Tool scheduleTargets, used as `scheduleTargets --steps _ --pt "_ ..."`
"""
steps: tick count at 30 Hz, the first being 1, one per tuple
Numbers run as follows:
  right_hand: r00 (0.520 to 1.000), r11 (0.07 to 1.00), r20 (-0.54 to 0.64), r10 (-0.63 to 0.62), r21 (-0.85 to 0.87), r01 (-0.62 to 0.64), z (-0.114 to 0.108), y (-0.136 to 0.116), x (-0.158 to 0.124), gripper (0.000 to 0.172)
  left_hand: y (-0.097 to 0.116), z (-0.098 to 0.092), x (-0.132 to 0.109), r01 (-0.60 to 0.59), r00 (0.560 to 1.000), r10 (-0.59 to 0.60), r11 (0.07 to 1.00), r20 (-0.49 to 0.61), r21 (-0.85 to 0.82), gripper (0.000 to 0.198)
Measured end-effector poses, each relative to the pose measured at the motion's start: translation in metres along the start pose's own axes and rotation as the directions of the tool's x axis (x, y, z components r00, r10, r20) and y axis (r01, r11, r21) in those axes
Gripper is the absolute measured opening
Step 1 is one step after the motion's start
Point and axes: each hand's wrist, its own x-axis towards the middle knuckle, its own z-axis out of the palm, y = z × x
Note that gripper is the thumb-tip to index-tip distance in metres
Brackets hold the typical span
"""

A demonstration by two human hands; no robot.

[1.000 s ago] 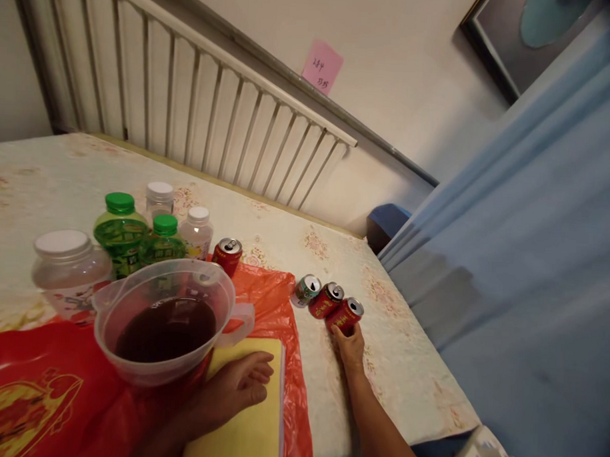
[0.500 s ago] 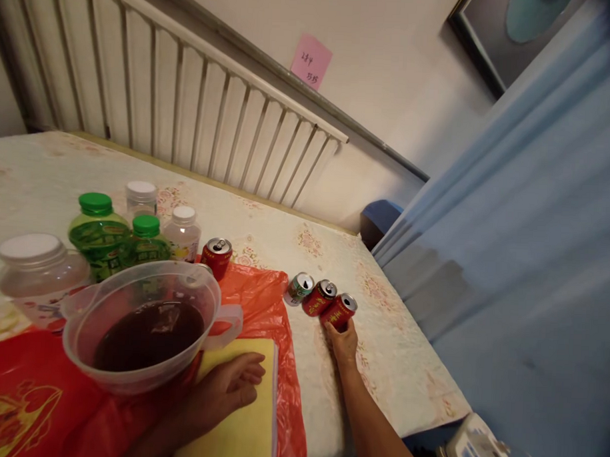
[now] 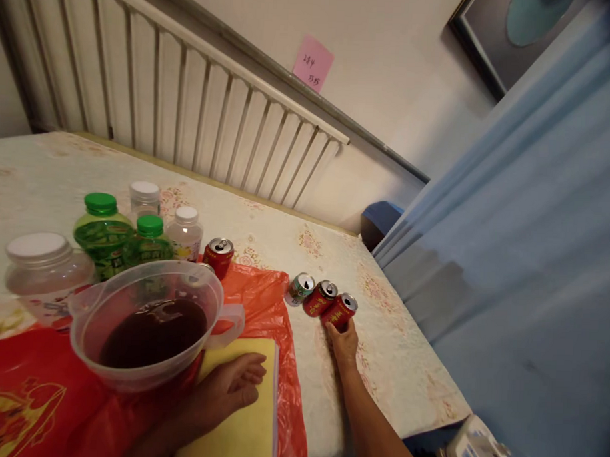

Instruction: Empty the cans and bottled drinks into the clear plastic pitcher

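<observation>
Only view shifted slightly; right grip (image 3: 345,343) pinching endmost red can (image 3: 339,311), left grip (image 3: 233,384) loosely spread over yellow pad (image 3: 243,426).

A pale, ribbed radiator (image 3: 189,104) runs along a plain, off-white wall (image 3: 390,71), with a dark pipe (image 3: 385,146) behind its top edge reaching out past its right end, and a pink paper (image 3: 313,62) with handwritten digits stuck above it. In front of the radiator spreads a table (image 3: 404,385) under a pale floral cloth, while to its right a dark-framed picture (image 3: 484,41) hangs higher up and a light blue curtain (image 3: 525,229) falls in folds. Soft light leaves shadows on the curtain, right of the radiator.
</observation>
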Motion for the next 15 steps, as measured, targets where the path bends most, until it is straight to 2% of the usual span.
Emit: scheduleTargets --steps 8,15 --pt "1.0 1.0 0.004 0.013 0.0 -0.013 -0.0001 -0.0031 -0.0008 0.05 -0.0004 0.0002 -0.0003 -0.011 1.0 0.011 1.0 -0.004 0.001 0.056" --pt "1.0 1.0 0.007 0.015 0.011 -0.015 -0.0005 -0.006 -0.0006 0.052 -0.0015 0.0002 -0.0007 -0.015 1.0 0.015 1.0 -0.007 0.018 0.056"
